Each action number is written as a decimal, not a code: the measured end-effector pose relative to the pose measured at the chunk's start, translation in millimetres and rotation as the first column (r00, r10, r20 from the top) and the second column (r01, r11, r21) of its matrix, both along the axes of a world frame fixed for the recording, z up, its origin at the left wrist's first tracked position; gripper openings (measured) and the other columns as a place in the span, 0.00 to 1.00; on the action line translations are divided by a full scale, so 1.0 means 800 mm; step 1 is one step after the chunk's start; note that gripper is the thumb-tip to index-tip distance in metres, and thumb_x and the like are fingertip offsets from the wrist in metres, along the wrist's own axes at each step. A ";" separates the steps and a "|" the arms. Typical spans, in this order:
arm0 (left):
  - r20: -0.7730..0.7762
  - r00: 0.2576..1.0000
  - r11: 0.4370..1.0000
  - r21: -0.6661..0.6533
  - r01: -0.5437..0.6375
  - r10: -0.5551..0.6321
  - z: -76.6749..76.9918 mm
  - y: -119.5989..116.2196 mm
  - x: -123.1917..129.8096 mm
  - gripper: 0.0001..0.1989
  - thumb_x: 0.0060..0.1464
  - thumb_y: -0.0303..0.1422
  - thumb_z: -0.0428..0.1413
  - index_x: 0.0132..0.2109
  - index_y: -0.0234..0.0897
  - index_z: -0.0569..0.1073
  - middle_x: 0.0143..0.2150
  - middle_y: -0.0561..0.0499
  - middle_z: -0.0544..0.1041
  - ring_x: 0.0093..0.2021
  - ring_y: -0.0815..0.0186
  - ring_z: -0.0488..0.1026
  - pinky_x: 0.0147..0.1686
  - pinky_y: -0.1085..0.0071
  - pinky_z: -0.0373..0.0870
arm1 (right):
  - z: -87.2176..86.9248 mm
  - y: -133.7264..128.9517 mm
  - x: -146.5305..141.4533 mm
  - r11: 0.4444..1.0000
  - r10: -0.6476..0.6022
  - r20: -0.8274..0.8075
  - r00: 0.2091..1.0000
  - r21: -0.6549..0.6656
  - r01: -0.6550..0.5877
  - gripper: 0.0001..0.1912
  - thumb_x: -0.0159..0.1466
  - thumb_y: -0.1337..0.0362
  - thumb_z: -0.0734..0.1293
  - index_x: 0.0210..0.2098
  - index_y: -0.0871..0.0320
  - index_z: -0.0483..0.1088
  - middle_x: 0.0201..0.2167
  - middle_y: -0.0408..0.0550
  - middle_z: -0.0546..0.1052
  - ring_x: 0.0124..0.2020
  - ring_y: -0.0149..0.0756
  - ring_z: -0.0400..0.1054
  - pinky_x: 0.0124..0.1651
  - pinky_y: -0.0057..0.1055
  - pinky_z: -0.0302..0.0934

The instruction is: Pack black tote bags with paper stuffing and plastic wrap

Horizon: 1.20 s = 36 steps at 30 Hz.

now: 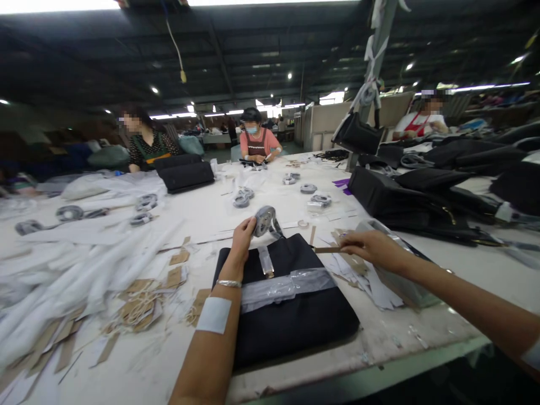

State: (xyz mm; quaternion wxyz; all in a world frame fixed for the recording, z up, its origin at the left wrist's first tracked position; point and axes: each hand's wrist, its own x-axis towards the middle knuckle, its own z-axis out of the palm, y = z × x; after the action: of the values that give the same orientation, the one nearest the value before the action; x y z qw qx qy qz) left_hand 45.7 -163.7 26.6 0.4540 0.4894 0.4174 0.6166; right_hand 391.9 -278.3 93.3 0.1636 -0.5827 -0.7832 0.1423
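Note:
A black bag [291, 315] lies flat in front of me, with a band of clear plastic film [291, 287] across it and a wrapped buckle tab near its top. Above its far edge, my left hand [243, 239] grips a coiled strap [265, 221] wrapped in grey film; the strap's tail runs down to the bag. To the right, my right hand [365, 247] pinches a narrow brown paper strip [328, 250] that reaches toward the bag's top right corner. White paper strips [382, 287] lie below that hand, beside a clear plastic box [415, 287].
Brown tags with strings [137, 306] and white plastic bags [93, 270] cover the left side. Several wrapped coils [241, 199] lie farther back. Black bags [405, 197] are piled at right by a post [382, 50]. Co-workers [258, 140] sit across the table.

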 end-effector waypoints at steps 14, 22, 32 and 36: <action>0.025 1.000 1.000 0.013 -0.003 0.002 0.003 -0.003 -0.007 0.25 0.48 0.49 0.62 0.46 0.33 0.79 0.45 0.45 0.80 0.48 0.57 0.74 0.54 0.61 0.66 | -0.048 0.110 -0.210 0.991 -0.105 -0.660 0.744 -0.132 0.022 0.04 0.61 0.67 0.65 0.32 0.58 0.72 0.29 0.46 0.81 0.24 0.32 0.73 0.25 0.24 0.62; -0.054 0.999 0.999 0.051 0.000 0.002 0.005 -0.004 -0.004 0.24 0.49 0.48 0.62 0.45 0.34 0.80 0.45 0.45 0.80 0.49 0.56 0.73 0.54 0.62 0.65 | -0.061 0.142 -0.248 0.989 -0.117 -0.762 0.637 -0.146 0.007 0.06 0.58 0.62 0.69 0.30 0.59 0.77 0.26 0.47 0.80 0.28 0.37 0.76 0.25 0.24 0.62; -0.150 0.989 0.997 0.079 0.015 -0.003 0.000 -0.003 -0.006 0.22 0.53 0.46 0.59 0.47 0.34 0.79 0.47 0.45 0.79 0.51 0.56 0.73 0.54 0.62 0.66 | -0.093 0.149 -0.255 0.988 -0.128 -0.900 0.416 -0.154 -0.030 0.20 0.52 0.52 0.72 0.39 0.58 0.79 0.34 0.49 0.81 0.37 0.42 0.76 0.35 0.31 0.64; -0.200 0.980 0.996 0.083 0.022 -0.005 -0.002 -0.003 -0.004 0.21 0.52 0.46 0.60 0.47 0.35 0.80 0.47 0.45 0.80 0.52 0.55 0.73 0.55 0.60 0.66 | -0.091 0.146 -0.252 0.968 -0.189 -0.920 0.343 -0.233 -0.090 0.22 0.50 0.51 0.74 0.39 0.58 0.79 0.35 0.50 0.81 0.40 0.43 0.75 0.40 0.34 0.65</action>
State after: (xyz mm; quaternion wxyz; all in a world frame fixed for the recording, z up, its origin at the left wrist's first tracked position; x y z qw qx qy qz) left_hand 42.6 -165.7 25.0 0.3928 0.5706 0.4308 0.5784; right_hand 189.9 -161.5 20.8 0.5141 -0.4347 -0.5058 0.5394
